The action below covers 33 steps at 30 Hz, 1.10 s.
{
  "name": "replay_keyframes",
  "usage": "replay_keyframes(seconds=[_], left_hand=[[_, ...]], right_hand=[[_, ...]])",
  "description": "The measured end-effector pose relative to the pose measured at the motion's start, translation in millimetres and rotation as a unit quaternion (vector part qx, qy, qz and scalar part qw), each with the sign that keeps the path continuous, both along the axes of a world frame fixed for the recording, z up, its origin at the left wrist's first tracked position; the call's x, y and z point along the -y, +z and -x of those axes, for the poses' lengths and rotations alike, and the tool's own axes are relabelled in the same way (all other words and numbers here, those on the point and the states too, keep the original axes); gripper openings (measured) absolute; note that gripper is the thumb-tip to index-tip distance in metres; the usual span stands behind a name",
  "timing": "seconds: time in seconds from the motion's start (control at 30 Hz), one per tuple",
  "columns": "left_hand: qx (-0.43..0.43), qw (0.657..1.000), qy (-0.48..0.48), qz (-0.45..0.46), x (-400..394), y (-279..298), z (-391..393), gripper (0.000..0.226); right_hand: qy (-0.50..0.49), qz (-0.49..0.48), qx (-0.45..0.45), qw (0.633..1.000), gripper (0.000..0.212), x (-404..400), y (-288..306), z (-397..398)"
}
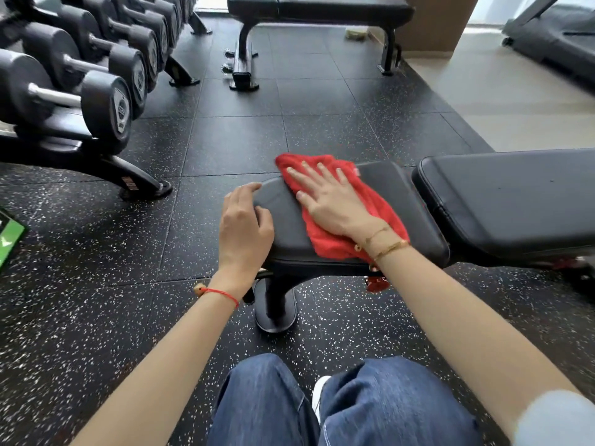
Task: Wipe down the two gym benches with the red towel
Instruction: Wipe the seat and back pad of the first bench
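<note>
The near black gym bench point(502, 201) runs from the centre to the right edge, its small seat pad in front of me. The red towel point(380, 204) lies spread on that seat pad. My right hand point(331, 201) presses flat on the towel with fingers spread. My left hand point(244, 223) grips the rounded left end of the seat pad, fingers curled over its edge. A second black bench point(322, 8) stands at the far top centre, apart from both hands.
A rack of black dumbbells point(80, 78) fills the upper left, its feet reaching toward the bench. A treadmill point(553, 37) sits at the top right on pale floor. Speckled black rubber tiles point(257, 123) lie between the benches. My jeans-clad legs are at the bottom.
</note>
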<state>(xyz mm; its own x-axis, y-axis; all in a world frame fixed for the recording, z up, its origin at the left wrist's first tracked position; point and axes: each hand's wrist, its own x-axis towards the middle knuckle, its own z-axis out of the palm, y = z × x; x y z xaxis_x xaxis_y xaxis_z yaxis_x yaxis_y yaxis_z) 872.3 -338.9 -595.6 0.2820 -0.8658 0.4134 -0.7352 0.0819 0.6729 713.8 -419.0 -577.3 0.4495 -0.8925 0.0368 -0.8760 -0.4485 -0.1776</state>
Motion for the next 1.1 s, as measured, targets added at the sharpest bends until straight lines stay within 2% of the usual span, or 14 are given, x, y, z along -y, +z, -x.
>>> replay_keyframes(seconds=[0.13,0.2,0.33,0.4,0.47,0.57,0.67,0.8,0.93,1.1], left_hand=[[0.022,0.999,0.029,-0.004,-19,-4,-23,0.042],[0.029,0.999,0.035,-0.010,-27,-6,-34,0.043],[0.040,0.998,0.037,-0.017,-38,-7,-44,0.042],[0.041,0.998,0.033,-0.019,-40,-5,-43,0.041],[0.044,0.999,0.028,-0.014,-38,-3,-41,0.040],[0.043,0.999,0.023,-0.003,-34,1,-36,0.037],[0.041,0.999,0.008,-0.002,-27,6,-26,0.036],[0.051,0.998,-0.018,-0.013,-15,10,-8,0.037],[0.070,0.996,-0.038,-0.030,-1,10,15,0.038],[0.106,0.991,-0.065,-0.048,12,8,47,0.038]], right_hand=[[0.126,0.028,0.024,0.991,0.052,-53,-8,5],[0.115,0.019,0.032,0.993,0.051,-50,-11,17],[0.008,-0.021,0.020,1.000,0.051,-5,1,-12],[0.030,-0.019,0.010,0.999,0.051,-5,2,-42],[0.095,-0.002,0.017,0.995,0.052,-28,-3,-59],[0.143,0.032,0.017,0.989,0.052,-63,-9,-45],[0.092,0.045,0.025,0.994,0.051,-65,-10,-1],[-0.034,0.013,0.036,0.999,0.052,-29,-10,57],[-0.140,-0.006,0.012,0.990,0.052,15,-2,66],[-0.080,0.003,0.030,0.996,0.053,-30,-6,83]])
